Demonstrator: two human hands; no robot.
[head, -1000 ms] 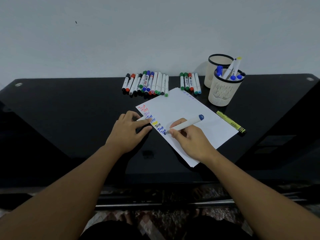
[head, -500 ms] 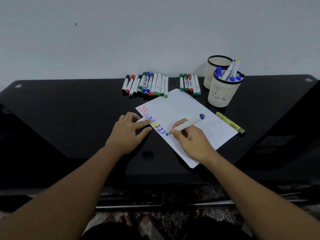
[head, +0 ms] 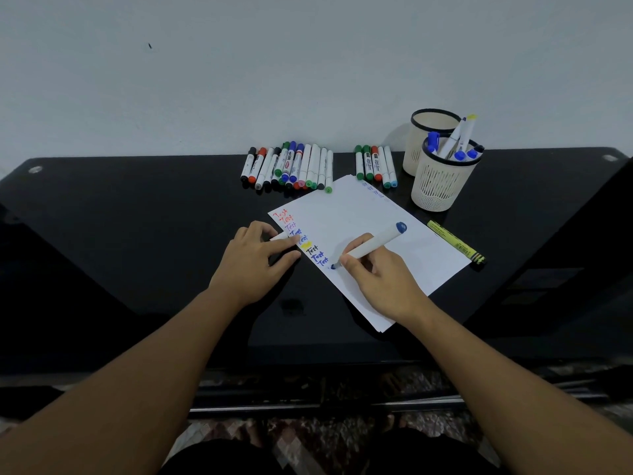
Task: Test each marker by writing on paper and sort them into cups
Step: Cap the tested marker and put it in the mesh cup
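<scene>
Black table (head: 137,234) bears paper (head: 359,217); right hand (head: 380,279) grip pinches blue marker (head: 373,245), tip on sheet.

Your black, glossy tabletop (head: 137,234) spans the frame's middle band. A white paper sheet (head: 370,228) lies angled at centre right. Above it, along the far edge, a large row of markers (head: 287,166) lies side by side, with a smaller row (head: 375,162) just right of it. In the upper right stand two pale mesh cups, the front cup (head: 440,186) touching the rear cup (head: 419,145). A yellow-green marker (head: 455,241) lies just beside the paper's right edge.
</scene>
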